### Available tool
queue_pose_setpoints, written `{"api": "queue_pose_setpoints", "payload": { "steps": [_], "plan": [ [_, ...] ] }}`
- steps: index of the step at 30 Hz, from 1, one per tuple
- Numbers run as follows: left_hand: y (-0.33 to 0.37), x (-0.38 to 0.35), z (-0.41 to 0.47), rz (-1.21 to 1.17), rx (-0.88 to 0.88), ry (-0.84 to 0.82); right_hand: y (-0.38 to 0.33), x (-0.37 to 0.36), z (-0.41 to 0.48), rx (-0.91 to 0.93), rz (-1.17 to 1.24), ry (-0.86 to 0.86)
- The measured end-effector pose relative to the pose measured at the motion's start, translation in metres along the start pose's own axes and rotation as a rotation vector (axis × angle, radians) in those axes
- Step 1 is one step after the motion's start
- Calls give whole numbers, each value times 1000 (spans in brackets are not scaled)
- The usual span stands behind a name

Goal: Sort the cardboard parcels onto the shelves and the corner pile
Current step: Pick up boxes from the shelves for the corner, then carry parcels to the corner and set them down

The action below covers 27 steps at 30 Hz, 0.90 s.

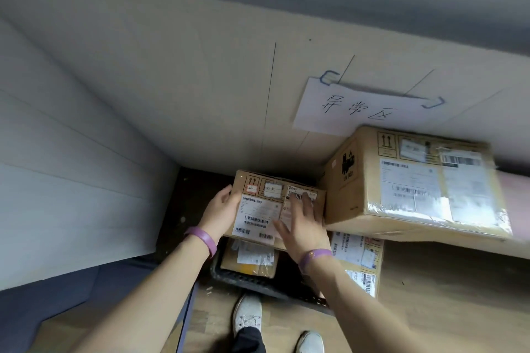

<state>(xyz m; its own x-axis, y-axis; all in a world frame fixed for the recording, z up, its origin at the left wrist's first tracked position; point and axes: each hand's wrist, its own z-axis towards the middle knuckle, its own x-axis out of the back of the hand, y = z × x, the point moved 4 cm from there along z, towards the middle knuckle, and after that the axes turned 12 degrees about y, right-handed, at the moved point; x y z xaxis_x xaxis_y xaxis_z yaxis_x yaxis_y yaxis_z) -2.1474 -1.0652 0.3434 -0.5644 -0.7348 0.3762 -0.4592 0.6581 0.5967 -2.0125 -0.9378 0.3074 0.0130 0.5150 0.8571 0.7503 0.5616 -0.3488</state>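
You are holding the small parcel (266, 209) low in the corner, just under the handwritten paper sign (361, 107) taped to the wall, so this looks like the corner pile the task names. Your left hand (222, 206) is gripping the parcel's left edge, fingers curled round the side, and is taking the weight and steering. Your right hand (301, 221) is lying flat on the labelled top with its fingers spread and straight, not clasping anything. It is pressing down to steady the box and keep it level. The parcel is hanging over the black crate (252, 281), above another parcel in the crate (249, 259). Whether it is already resting on something is not clear from here. Its right side is coming up close against the large parcel (415, 183), which is sitting tilted on a lower parcel (358, 261). That lean is probably why you are working with a flat palm, since a nudge could shift the big box. The label is facing up, likely so it can be read later. The next move calls for sliding the parcel snug into the gap and seating it square.
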Motion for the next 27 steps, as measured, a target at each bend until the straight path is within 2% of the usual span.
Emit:
{"api": "queue_pose_setpoints", "payload": {
  "steps": [8, 15, 21, 27],
  "plan": [
    [36, 25, -95, -77, -22, 36, -31, 75, -30, 32, 89, -12],
    [44, 41, -197, -79, -140, 125, -36, 139, -76, 76, 243, -68],
    [40, 67, -291, -107, -226, 284, -42, 198, -118, 296, 84, -91],
    [18, 103, -381, -193, -262, 455, -86, 240, -176, 509, 18, -92]
  ]
}}
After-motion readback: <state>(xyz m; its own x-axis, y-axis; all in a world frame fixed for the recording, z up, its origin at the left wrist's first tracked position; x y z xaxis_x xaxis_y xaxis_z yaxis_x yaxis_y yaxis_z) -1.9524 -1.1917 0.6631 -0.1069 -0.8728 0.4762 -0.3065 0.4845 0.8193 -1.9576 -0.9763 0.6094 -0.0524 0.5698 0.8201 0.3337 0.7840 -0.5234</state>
